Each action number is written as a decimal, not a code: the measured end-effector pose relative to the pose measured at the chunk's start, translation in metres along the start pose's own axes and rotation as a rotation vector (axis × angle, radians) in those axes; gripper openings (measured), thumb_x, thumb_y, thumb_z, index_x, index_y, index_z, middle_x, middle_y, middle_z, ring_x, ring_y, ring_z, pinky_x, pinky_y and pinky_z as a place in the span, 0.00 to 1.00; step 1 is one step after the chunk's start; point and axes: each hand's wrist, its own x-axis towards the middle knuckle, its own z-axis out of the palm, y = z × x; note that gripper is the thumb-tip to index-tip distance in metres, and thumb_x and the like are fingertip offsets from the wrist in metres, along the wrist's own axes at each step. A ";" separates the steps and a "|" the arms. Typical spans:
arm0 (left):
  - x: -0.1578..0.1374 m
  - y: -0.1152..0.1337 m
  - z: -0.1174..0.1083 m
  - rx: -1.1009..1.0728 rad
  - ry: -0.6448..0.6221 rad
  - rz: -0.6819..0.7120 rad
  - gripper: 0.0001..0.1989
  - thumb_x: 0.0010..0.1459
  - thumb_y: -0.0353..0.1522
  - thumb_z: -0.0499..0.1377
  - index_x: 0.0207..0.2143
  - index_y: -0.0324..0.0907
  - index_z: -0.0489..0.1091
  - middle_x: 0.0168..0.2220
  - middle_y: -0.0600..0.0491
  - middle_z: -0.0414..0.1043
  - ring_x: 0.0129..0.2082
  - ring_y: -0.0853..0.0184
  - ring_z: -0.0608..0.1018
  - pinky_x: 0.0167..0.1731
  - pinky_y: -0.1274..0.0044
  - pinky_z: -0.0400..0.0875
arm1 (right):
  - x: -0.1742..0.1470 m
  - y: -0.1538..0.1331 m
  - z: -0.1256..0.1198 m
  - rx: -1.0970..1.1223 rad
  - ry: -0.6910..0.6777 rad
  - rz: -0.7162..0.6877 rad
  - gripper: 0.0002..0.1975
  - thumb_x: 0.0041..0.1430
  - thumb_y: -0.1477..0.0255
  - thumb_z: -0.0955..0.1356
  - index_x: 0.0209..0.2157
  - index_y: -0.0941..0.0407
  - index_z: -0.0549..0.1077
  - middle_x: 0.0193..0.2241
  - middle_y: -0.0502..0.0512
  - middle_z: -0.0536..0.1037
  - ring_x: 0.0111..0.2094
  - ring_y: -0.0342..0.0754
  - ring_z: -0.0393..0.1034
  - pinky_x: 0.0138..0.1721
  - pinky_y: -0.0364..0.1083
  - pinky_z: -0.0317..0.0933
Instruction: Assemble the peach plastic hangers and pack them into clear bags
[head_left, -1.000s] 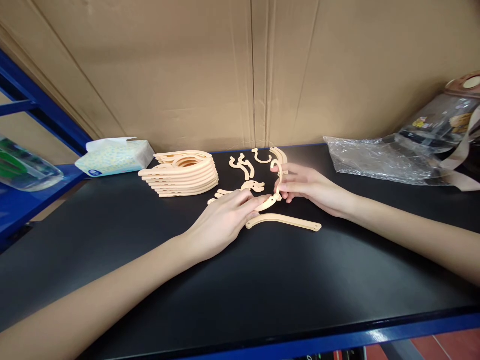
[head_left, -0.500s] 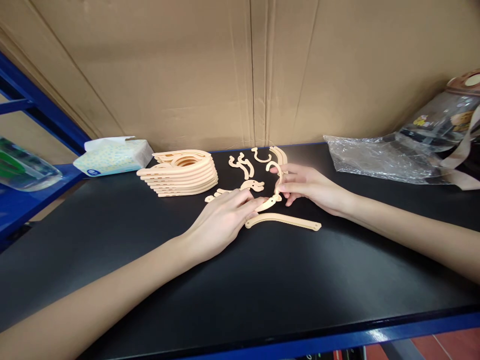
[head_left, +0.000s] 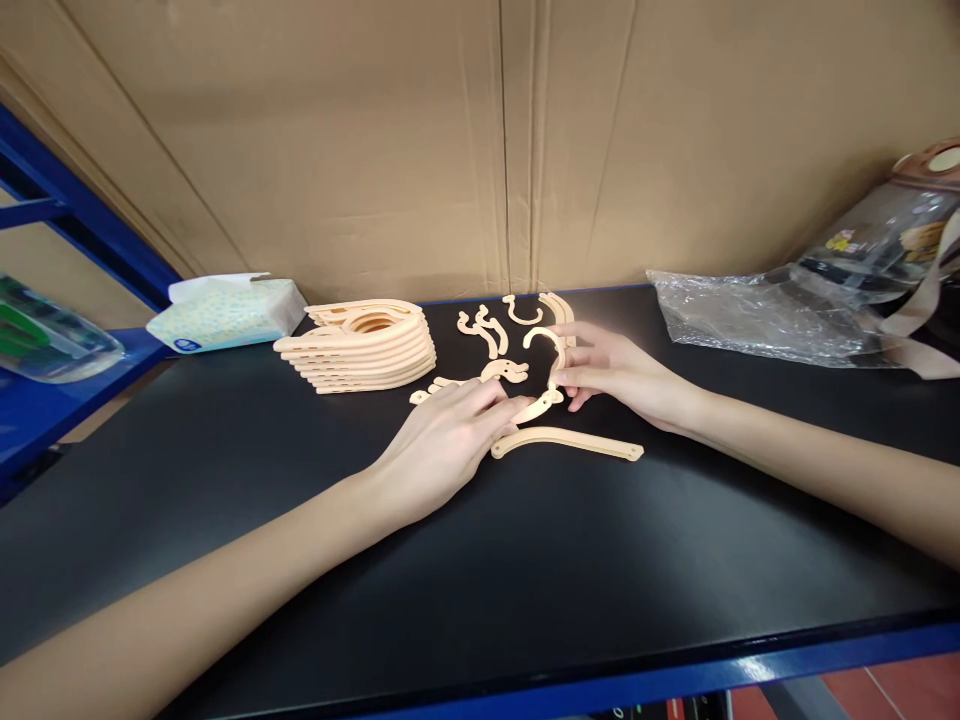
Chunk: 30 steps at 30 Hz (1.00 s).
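My right hand (head_left: 607, 370) pinches a cream hanger hook (head_left: 553, 342), its curved end pointing left and its lower end meeting a short curved hanger arm (head_left: 537, 407). My left hand (head_left: 457, 430) has its fingers closed on the other end of that arm, low over the table. Just in front of the left fingertips lies a longer curved hanger arm (head_left: 574, 439). Several cream pieces (head_left: 511, 372) lie behind the left hand, partly hidden by it. Farther back rest loose hanger hooks (head_left: 484, 328) and a single hook (head_left: 523, 314).
A neat stack of cream folding hangers (head_left: 360, 350) stands at the back left, beside a tissue pack (head_left: 229, 312). Clear plastic wrap (head_left: 765, 315) and a transparent bag (head_left: 877, 240) lie at the right. Cardboard (head_left: 337, 150) closes off the black table's (head_left: 525, 570) back.
The hook in my right hand has turned a little, its curved tip swinging left and slightly down. My left hand has hardly moved.
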 end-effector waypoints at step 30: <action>-0.001 0.000 0.000 0.013 -0.025 -0.002 0.17 0.67 0.28 0.45 0.54 0.43 0.65 0.36 0.52 0.69 0.35 0.66 0.71 0.33 0.75 0.64 | 0.001 -0.001 0.001 -0.043 0.007 0.035 0.25 0.51 0.72 0.71 0.51 0.55 0.65 0.28 0.47 0.73 0.27 0.40 0.67 0.31 0.44 0.69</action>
